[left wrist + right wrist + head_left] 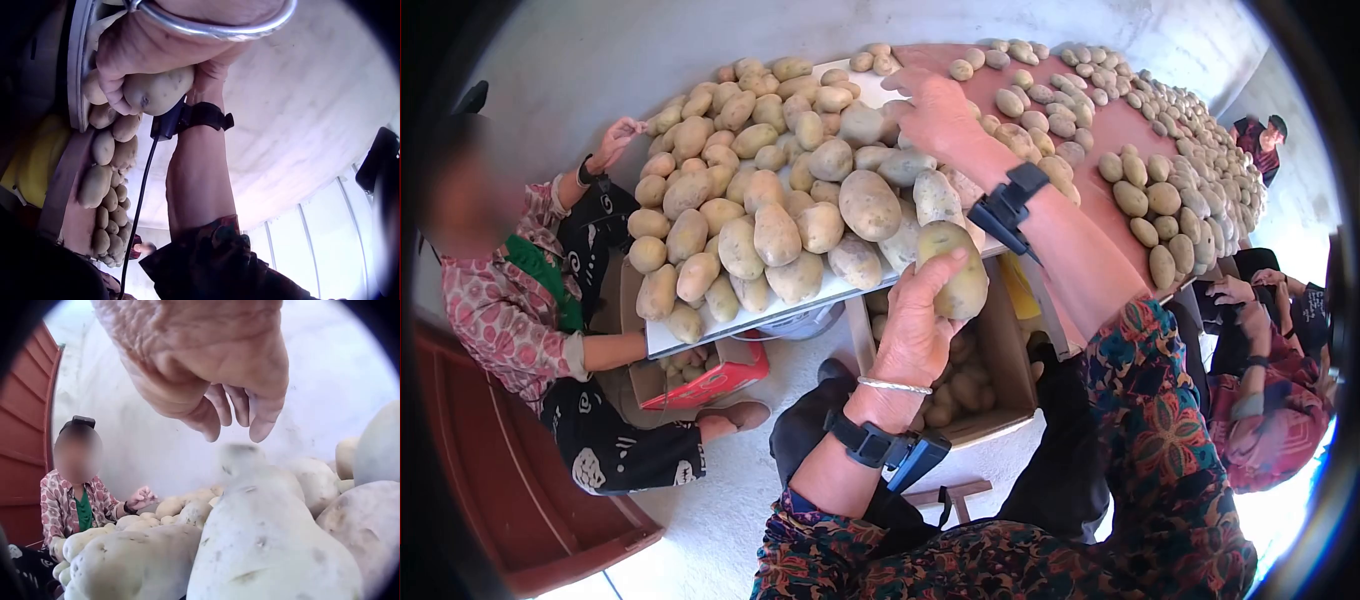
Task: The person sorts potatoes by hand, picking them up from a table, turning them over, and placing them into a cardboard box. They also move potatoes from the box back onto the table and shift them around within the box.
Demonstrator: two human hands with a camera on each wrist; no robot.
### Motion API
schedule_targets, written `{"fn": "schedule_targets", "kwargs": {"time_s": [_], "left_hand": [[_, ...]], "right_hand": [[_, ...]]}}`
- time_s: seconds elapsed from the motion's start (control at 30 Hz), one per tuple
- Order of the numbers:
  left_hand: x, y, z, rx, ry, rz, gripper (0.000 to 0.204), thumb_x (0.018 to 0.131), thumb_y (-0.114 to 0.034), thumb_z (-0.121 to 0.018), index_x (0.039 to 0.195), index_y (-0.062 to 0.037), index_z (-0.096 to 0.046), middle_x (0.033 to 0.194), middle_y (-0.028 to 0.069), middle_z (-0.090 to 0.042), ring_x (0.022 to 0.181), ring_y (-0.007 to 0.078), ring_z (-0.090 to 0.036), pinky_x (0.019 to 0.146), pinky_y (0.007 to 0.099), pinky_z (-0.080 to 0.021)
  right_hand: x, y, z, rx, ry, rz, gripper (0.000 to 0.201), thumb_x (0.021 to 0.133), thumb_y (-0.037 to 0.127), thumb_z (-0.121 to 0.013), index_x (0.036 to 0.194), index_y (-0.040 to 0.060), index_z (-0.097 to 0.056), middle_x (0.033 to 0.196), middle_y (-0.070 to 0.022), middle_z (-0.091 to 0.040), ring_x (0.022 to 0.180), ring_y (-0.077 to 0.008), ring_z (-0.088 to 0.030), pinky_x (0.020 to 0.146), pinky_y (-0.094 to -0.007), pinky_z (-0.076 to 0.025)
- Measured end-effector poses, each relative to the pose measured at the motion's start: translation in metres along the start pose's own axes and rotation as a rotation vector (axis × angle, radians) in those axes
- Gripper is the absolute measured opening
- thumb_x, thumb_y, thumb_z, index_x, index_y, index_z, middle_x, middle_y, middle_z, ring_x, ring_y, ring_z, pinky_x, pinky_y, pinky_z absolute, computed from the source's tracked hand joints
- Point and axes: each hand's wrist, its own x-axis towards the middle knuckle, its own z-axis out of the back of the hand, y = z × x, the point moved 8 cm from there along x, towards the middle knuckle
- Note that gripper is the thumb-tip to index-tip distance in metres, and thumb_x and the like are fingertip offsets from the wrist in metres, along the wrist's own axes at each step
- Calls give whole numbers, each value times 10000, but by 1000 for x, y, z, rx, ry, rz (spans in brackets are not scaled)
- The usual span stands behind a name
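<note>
My left hand (912, 335) grips a large potato (960, 275) at the front edge of the white tabletop, thumb laid over it. In the left wrist view this potato (159, 92) shows under the curled fingers. Over the heap of potatoes (775, 235) reaches my right hand (940, 115), palm downward. The right wrist view has its loosely bent fingers (265, 419) with nothing between them, just above a blurred potato (240, 456). Larger potatoes (269, 544) lie in the foreground there.
More potatoes (1165, 200) cover parts of a reddish board (1090, 190) to the right. Below the table edge stands an open box (1010, 385) with potatoes; a red box (735, 375) is farther left. One person (510, 290) sits left, others (1270, 390) right.
</note>
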Motion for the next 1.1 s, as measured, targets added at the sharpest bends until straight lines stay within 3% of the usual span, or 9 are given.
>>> {"fn": "schedule_targets", "kwargs": {"time_s": [0.2,0.3,0.37,0.53,0.67,0.73,0.77,0.9,1.1], "left_hand": [[-6,-13,-14,7,38,-77,439,921,-305,-608,1274,-63,-511,1210,78,-594,1116,236,-585,954,420,-472],[-8,-20,-23,-70,104,-130,536,957,-421,-509,1361,-74,-445,1335,78,-522,1237,236,-499,1038,448,-391],[-13,-29,-38,-55,247,-207,728,968,-585,-392,1469,-61,-317,1476,111,-394,1367,252,-367,1133,447,-265],[-13,-31,-49,0,454,-305,909,945,-684,-341,1511,8,-179,1523,157,-307,1416,279,-288,1160,446,-223],[-16,-18,-49,103,384,-207,894,961,-645,-363,1513,28,-159,1521,184,-305,1421,290,-285,1157,456,-237],[-16,-8,-46,302,357,-101,818,979,-583,-403,1489,37,-243,1490,199,-356,1396,298,-334,1144,449,-272],[-9,1,-34,239,296,-14,655,993,-432,-487,1425,45,-368,1403,206,-473,1290,294,-476,1081,420,-378],[-6,18,-11,407,134,104,456,959,-212,-553,1320,54,-467,1241,189,-605,1079,246,-626,935,351,-500],[-5,1,-8,405,60,4,495,935,-155,-548,1360,62,-415,1314,203,-548,1148,259,-579,974,374,-475]], "right_hand": [[-51,33,52,75,175,-167,232,855,160,-635,1030,13,-680,913,-169,-691,802,-278,-672,754,-360,-528],[-84,53,70,133,244,-94,276,842,260,-656,968,16,-675,864,-197,-686,726,-380,-662,691,-444,-536],[-101,64,79,221,270,-78,404,835,314,-683,1050,-24,-632,847,-192,-680,719,-372,-668,719,-426,-539],[-125,67,87,58,308,21,660,842,333,-674,1314,-61,-433,1090,-245,-633,960,-379,-657,841,-414,-517],[-133,28,89,375,323,-366,596,890,334,-551,1328,-55,-441,1103,-212,-617,1037,-262,-621,868,-373,-492],[-139,9,100,744,184,-671,568,898,356,-506,1299,-46,-479,1110,-179,-616,1004,-211,-591,849,-328,-478],[-139,16,110,754,136,-739,539,895,356,-484,1271,-29,-515,1117,-148,-609,982,-207,-573,842,-305,-464],[-123,-25,121,513,-42,-603,524,899,361,-472,1252,-21,-534,1128,-181,-613,1023,-252,-587,890,-350,-457],[-100,-52,98,163,-37,-458,565,915,384,-465,1323,-7,-459,1199,-305,-574,1147,-410,-555,956,-433,-440]]}}
